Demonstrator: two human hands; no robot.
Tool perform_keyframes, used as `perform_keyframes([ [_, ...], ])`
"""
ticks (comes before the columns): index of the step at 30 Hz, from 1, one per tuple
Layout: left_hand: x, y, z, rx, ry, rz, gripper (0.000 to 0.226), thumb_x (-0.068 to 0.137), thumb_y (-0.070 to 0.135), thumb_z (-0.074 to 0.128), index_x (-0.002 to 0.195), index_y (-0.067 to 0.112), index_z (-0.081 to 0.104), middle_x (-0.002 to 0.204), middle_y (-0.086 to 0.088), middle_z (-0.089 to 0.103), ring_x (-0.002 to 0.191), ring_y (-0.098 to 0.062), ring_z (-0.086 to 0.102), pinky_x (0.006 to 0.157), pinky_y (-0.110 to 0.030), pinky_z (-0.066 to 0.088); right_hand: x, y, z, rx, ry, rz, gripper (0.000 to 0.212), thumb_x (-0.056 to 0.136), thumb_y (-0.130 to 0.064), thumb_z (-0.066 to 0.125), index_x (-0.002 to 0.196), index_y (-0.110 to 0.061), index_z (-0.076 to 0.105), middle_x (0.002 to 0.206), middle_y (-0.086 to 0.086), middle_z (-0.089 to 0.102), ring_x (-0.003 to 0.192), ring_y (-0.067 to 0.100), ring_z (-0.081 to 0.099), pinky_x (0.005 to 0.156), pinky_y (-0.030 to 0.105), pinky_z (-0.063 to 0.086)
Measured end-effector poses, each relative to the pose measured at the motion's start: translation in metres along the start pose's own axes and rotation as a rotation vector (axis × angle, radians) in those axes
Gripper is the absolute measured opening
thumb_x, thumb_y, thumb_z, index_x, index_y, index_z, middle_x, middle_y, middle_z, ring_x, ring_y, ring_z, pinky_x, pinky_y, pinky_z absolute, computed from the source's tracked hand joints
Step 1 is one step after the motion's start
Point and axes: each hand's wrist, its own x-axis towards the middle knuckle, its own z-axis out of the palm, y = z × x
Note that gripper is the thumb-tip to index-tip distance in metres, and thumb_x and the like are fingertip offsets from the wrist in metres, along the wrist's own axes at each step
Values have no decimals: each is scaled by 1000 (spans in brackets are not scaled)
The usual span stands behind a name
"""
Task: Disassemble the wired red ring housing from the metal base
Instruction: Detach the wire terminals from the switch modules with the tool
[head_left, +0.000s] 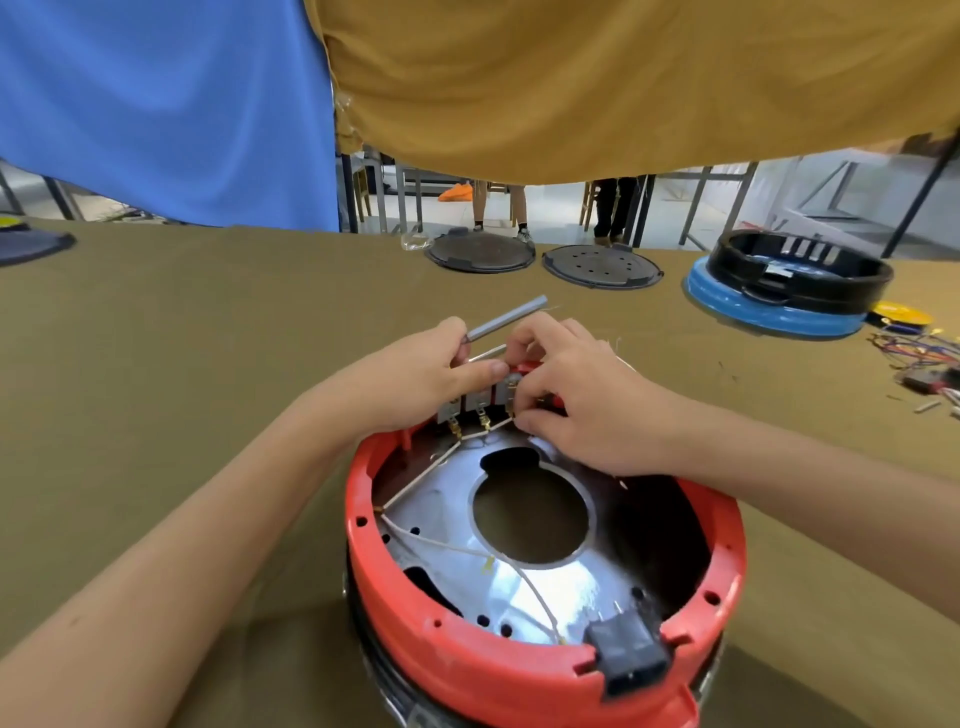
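The round red plastic ring housing (467, 660) sits on the shiny metal base plate (447, 525), near the front edge of the olive-brown cloth-covered table (182, 364). The base plate has 1 large circular opening at its centre. Thin white wires (431, 470) run across the plate to a row of grey switch blocks with brass terminals (475, 408) at the far rim of the housing. A black power socket (631, 652) is seated in the near rim.

The left hand (415, 374) holds a grey metal-handled tool (506, 317) in curled fingers, the handle pointing up and away. The right hand (566, 389) has its fingers curled down onto the rightmost switch block, pinching at its terminal area; the exact contact point is hidden by the fingers.

At the far table edge lie 2 dark round lids (480, 252), and to the right a black ring on a blue base (789, 286).
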Motion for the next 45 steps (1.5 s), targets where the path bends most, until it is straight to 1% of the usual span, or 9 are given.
perform_keyframes([
  [4, 1, -1, -1, -18, -19, -3, 38, 90, 57, 52, 80, 23, 38, 71, 3, 43, 67, -15, 38, 64, -34, 34, 2, 4, 1, 37, -22, -28, 20, 93, -21, 64, 78, -13, 75, 125, -7, 35, 118, 18, 35, 103, 45, 33],
  [10, 0, -1, 0, -13, -6, -5, 38, 91, 56, 52, 80, 22, 39, 69, 4, 43, 64, -14, 38, 60, -33, 34, 3, 5, -1, 72, -35, -47, 21, 92, -19, 65, 75, -11, 75, 125, -6, 35, 119, 18, 35, 103, 46, 34],
  [18, -2, 2, 1, 22, 9, -2, 37, 94, 54, 50, 79, 23, 36, 67, 4, 42, 62, -14, 38, 58, -33, 33, 4, -4, 7, -33, 58, -4, 21, 89, -22, 61, 72, -11, 68, 112, -5, 34, 107, 16, 33, 83, 33, 28],
  [23, -2, 2, 1, 16, 14, -11, 38, 93, 55, 51, 79, 23, 37, 67, 4, 42, 62, -14, 38, 57, -31, 33, 5, -1, 0, 88, 7, -10, 18, 87, -17, 64, 71, -11, 70, 113, -4, 38, 109, 18, 38, 97, 41, 37],
  [28, -2, 2, -1, 2, 15, -6, 40, 92, 56, 51, 79, 21, 37, 67, 4, 39, 61, -14, 34, 57, -31, 30, -3, -2, -2, 203, -29, -10, 20, 83, -17, 64, 66, -8, 63, 115, -3, 39, 110, 18, 39, 99, 46, 37],
  [33, -3, 2, 1, -6, 21, 0, 41, 91, 57, 51, 80, 21, 38, 68, 4, 39, 61, -13, 33, 57, -31, 30, -9, -1, 0, 209, 49, -2, 17, 94, -22, 63, 78, -17, 67, 114, -5, 43, 111, 13, 39, 100, 30, 34],
  [38, -4, -3, 2, -45, 26, -27, 48, 86, 64, 53, 83, 18, 42, 72, 1, 45, 65, -15, 38, 60, -34, 35, -9, 1, -2, 225, 73, 18, 12, 94, -25, 64, 84, -19, 69, 109, -5, 46, 102, 8, 42, 84, 10, 32],
  [40, -4, -5, 2, -70, 40, -46, 49, 85, 65, 55, 83, 18, 43, 74, 0, 49, 66, -15, 41, 62, -34, 37, -7, 2, -6, 256, 108, 35, 12, 93, -26, 65, 84, -19, 70, 104, -6, 50, 90, 2, 47, 78, 9, 34],
  [45, -5, -8, 3, -187, 73, -112, 53, 79, 71, 56, 78, 21, 40, 70, 6, 42, 61, -10, 36, 57, -28, 34, -3, 13, -29, 362, 175, 63, 11, 93, -28, 65, 88, -21, 71, 90, -10, 67, 86, 5, 62, 79, 22, 49],
])
